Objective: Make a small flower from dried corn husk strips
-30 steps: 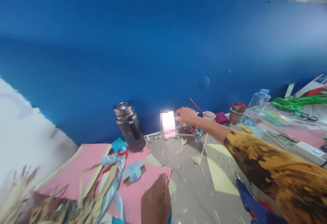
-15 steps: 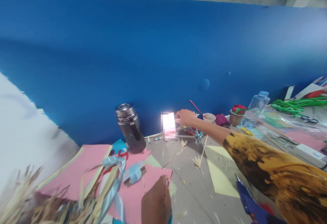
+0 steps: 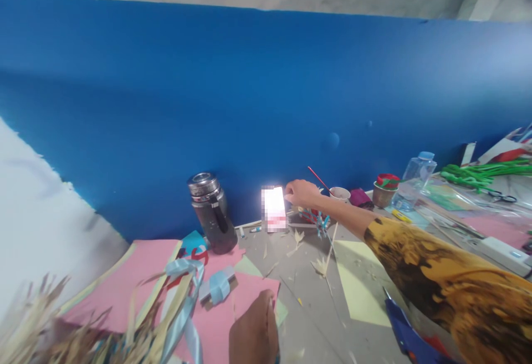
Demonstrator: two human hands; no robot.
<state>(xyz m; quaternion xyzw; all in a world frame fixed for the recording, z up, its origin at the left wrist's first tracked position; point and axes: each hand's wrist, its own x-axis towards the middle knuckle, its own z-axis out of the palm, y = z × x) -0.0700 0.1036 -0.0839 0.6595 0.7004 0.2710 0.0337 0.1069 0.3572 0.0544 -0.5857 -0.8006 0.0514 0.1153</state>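
Note:
My right hand reaches to the back of the table, its curled fingertips at the right edge of a bright, upright phone-like screen. The fingers are bent together; whether they pinch anything is too small to tell. At the bottom centre, my left hand is near pink paper, seen from its back and side, with its fingers hidden. Just behind the right hand's wrist and below it are blue twisted strips. A dark flask stands left of the screen.
Light blue ribbon and dried strips lie at lower left. On the right are yellow paper, a blue glue gun, a white cup, a clear bottle, scissors and a white power strip.
The view has tilted slightly, so the table items sit a little lower. Both hands stay in nearly the same places.

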